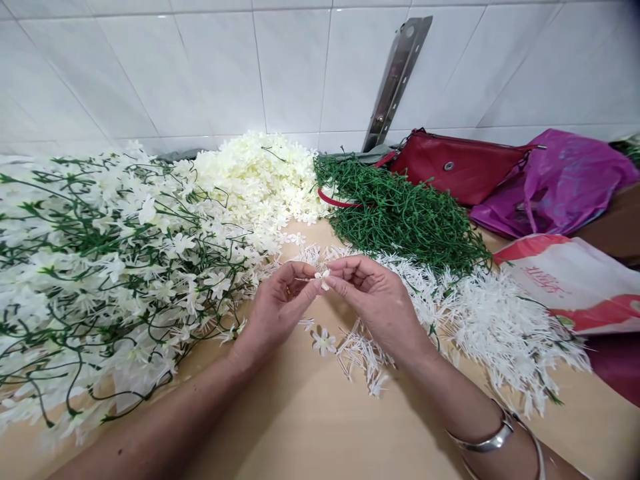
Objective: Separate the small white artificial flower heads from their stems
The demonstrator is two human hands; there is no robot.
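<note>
Between the fingertips of both hands is a small white artificial flower [324, 279], held over the middle of the table. My left hand [284, 297] pinches its left side with thumb and forefinger. On the other side, the thumb and fingers of my right hand [377, 293] grip it too. Just below lies a loose white flower [324, 341] on the tabletop. Beside it is a little heap of thin white stamen pieces [363, 355]. A larger spread of white stamen pieces [493, 317] reaches to the right, past my right hand.
Finished-looking white flowers on green stems [125, 253] cover the left. At the back stand a pile of cream blossoms [260, 167] and a heap of green stems [400, 213]. A red bag [460, 167], purple plastic bag [575, 180] and red-white bag [580, 283] lie right.
</note>
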